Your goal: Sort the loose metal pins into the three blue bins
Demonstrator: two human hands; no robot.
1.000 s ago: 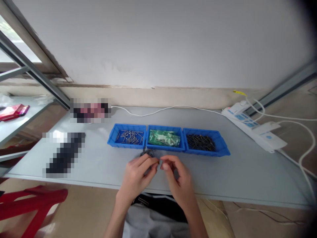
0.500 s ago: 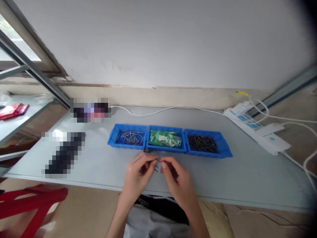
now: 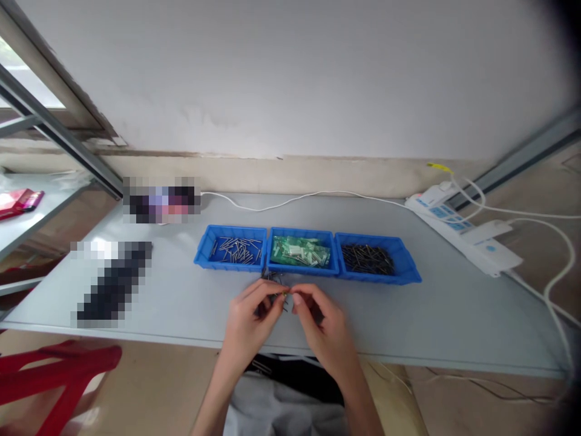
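My left hand (image 3: 252, 315) is closed in a pinch, with a small brass-coloured tip showing at its fingertips; the piece is too small to name. My right hand (image 3: 324, 321) meets it, thumb and index finger pinched together; what they hold, if anything, is hidden. Thin dark shafts (image 3: 285, 307) show just beside the left fingers. Behind the left hand lies a small pile of dark metal pieces (image 3: 271, 277), partly covered by it. Beyond the hands stand three blue bins: silver pins (image 3: 238, 249) on the left, pale pieces in green plastic (image 3: 302, 251) in the middle, dark screws (image 3: 367, 259) on the right.
A white power strip (image 3: 463, 230) with plugs and cables sits at the table's right end. One white cable (image 3: 290, 201) runs along the back to a blurred item (image 3: 163, 203). A blurred dark object (image 3: 113, 284) lies at left. A red stool (image 3: 59, 375) stands below.
A grey piece seen between the fingertips one second ago is no longer visible there. The brass-coloured tip now shows at the left fingertips. Both hands stay close together over the same spot.
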